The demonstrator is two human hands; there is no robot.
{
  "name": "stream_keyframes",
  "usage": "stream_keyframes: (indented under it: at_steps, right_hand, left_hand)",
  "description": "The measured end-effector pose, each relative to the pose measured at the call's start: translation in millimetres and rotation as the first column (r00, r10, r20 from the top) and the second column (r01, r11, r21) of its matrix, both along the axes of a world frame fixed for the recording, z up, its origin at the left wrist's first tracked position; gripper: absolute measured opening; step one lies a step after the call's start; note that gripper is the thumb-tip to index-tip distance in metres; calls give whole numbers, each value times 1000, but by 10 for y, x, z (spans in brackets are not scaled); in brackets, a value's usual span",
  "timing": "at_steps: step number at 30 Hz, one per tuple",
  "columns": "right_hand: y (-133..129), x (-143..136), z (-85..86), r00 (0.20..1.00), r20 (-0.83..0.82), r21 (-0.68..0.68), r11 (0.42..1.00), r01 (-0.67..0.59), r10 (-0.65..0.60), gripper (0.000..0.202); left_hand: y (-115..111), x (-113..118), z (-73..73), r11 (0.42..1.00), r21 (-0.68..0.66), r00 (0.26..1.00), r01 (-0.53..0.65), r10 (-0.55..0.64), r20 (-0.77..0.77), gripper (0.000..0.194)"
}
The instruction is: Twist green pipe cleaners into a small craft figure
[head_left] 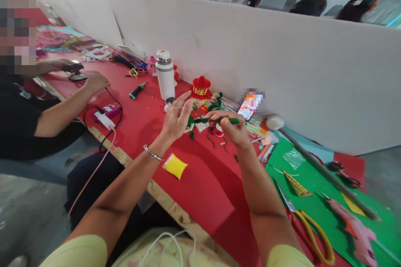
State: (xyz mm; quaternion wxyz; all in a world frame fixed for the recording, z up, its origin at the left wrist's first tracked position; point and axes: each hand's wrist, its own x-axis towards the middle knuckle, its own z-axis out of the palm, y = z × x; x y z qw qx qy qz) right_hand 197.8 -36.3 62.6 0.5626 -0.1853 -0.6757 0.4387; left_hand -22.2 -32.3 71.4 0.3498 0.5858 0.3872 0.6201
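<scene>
My left hand (177, 119) is raised over the table with its fingers long and close together. Green fuzzy pipe cleaner pieces (191, 122) come out at its palm side, where the exact grip is hidden. My right hand (230, 127) is closed around a green pipe cleaner stem (233, 121), which runs level toward the left hand. A thin tip sticks out past the right hand. Below and behind the hands are a bag of clear beads (202, 124) and a red-and-white spool (219, 130). A red and yellow fuzzy lantern (201, 87) stands farther back.
A white thermos (165, 75) stands behind my left hand. A yellow packet (175, 166) lies in front. On the right are a phone (250, 106), scissors (300, 221), a pink glue gun (352, 227) and a stick (326, 175). A co-worker's arms (65, 102) work at left. A white partition (282, 58) borders the table.
</scene>
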Motion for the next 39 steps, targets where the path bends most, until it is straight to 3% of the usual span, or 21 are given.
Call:
stream_keyframes:
  at_steps: [4,8,11,15,17,20,23,28,30,33,39]
  right_hand:
    - [5,62,16,999,-1,-40,999,37,-37,37]
    - [37,90,6,995,-80,-132,990,47,-58,42]
    - [59,79,6,986,-142,-179,982,56,-82,44]
    - [63,68,15,983,-173,-186,982,30,-63,41]
    - [52,68,18,988,-156,-179,984,-15,-14,39]
    - [28,53,12,995,-87,-153,986,-67,54,39]
    - [12,15,-1,997,-17,-106,992,-73,72,41]
    - [12,-32,-10,1000,-8,-39,999,-17,17,35]
    - [18,-33,-10,999,-26,-47,998,33,-34,36]
    - [13,-38,0,996,-28,-43,995,85,-86,36]
    - [-92,-147,48,964,45,93,961,259,-264,31]
  left_hand:
    - [24,-43,-18,999,37,999,-32,34,-35,47]
    - [32,-56,-30,982,-128,980,142,-121,158,43]
    - [2,-64,-8,913,-208,908,351,-278,315,34]
    - [-21,-71,55,793,-174,709,584,-393,586,47]
    - [-2,-43,77,800,-131,646,586,-364,670,38]
    - [37,55,71,870,-155,680,468,-242,692,18]
    - [25,160,41,885,-228,732,406,-165,661,48]
    - [-87,154,54,836,-209,767,508,-328,552,122]
    - [-111,118,78,845,-202,791,495,-342,508,140]
    - [-122,101,106,880,-193,818,434,-295,494,145]
    - [-131,165,110,925,-165,833,342,-217,509,143]
